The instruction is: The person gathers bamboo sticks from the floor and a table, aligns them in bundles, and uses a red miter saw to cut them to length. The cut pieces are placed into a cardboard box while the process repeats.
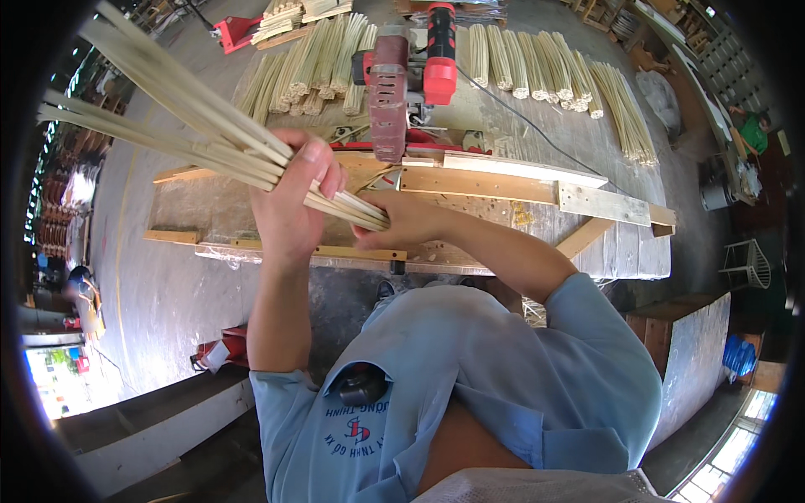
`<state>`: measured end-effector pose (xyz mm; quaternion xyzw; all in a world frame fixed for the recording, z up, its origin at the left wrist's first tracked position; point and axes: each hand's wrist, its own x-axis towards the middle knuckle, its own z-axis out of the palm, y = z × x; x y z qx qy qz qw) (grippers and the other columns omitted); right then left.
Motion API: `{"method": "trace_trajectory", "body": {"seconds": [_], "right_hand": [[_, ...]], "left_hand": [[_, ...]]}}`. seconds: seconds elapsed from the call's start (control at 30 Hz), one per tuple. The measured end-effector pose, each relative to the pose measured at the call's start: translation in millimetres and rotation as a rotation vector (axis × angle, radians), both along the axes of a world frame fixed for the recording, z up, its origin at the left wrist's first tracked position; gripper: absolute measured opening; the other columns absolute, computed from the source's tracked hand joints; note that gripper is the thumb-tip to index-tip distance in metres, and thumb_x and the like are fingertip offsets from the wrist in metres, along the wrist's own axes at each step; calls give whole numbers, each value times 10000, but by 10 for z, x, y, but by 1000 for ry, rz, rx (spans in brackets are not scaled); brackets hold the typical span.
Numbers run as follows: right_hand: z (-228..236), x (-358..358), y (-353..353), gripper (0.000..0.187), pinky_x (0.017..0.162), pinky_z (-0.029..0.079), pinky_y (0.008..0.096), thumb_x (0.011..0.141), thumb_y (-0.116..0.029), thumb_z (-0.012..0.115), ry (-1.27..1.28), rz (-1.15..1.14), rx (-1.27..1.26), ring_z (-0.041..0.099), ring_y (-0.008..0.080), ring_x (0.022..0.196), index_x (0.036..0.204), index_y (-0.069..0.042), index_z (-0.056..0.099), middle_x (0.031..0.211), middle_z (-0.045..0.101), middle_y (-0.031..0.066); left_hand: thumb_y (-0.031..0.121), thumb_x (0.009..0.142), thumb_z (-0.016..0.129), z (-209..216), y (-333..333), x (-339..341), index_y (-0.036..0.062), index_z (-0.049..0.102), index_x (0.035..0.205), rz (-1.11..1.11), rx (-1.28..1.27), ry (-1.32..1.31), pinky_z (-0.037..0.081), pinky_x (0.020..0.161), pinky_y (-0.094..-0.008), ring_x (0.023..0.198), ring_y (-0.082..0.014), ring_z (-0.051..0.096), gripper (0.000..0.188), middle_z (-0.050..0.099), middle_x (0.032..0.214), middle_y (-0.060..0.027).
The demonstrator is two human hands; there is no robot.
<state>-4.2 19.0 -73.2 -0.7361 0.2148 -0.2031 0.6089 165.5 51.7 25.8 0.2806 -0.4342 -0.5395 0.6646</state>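
A bundle of long, thin pale wooden sticks [344, 206] slants across the front of the workbench, its far part fanning out to the upper left. My left hand [293, 186] is closed around the sticks near their lower end. At that lower end, my right hand [394, 219] grips the bundle, its palm by the stick tips and its fingers partly hidden. Just beyond my hands stands a red and black power saw [391, 92] with a dark red blade guard. Wooden fence boards [478, 182] run along the bench beside it.
Bundled sticks [323, 63] are piled on the bench [503, 126] at the back left, with more bundles [537, 63] in a row at the back right. A dark cable [537, 126] crosses the bench. Another person [752, 132] is at the far right.
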Motion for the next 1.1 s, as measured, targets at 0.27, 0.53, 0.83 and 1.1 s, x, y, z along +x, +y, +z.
{"method": "trace_trajectory", "body": {"seconds": [0.27, 0.53, 0.83, 1.1], "right_hand": [[-154, 0, 68, 336, 774, 527, 323, 895, -227, 757, -214, -357, -54, 645, 136, 812, 1141, -7, 690, 873, 711, 70], [-146, -54, 121, 278, 742, 516, 343, 915, -236, 739, -3, -243, 44, 614, 141, 764, 1093, -26, 696, 812, 693, 79], [-775, 133, 83, 229, 707, 495, 348, 920, -245, 713, -137, -271, 73, 586, 137, 715, 1031, -46, 693, 768, 682, 73], [-825, 293, 67, 219, 752, 515, 381, 900, -262, 732, -57, -302, -96, 665, 233, 781, 995, -68, 702, 843, 708, 127]], "left_hand": [[-22, 869, 679, 216, -28, -416, -40, 526, 1218, -49, -149, -267, 566, 677, -312, 756, -172, 671, 381, 667, 899, -121], [-36, 871, 675, 190, 4, -367, -40, 499, 1293, -69, -142, -259, 548, 669, -288, 719, -160, 643, 457, 640, 874, -100], [-42, 930, 593, -271, 94, -478, -2, 511, 1108, 41, 67, -267, 453, 596, -313, 634, -138, 514, 200, 531, 767, -59], [-24, 913, 612, -514, 51, -199, 33, 488, 1119, 14, -17, -28, 430, 529, -300, 605, -126, 487, 246, 512, 766, -52]]}}
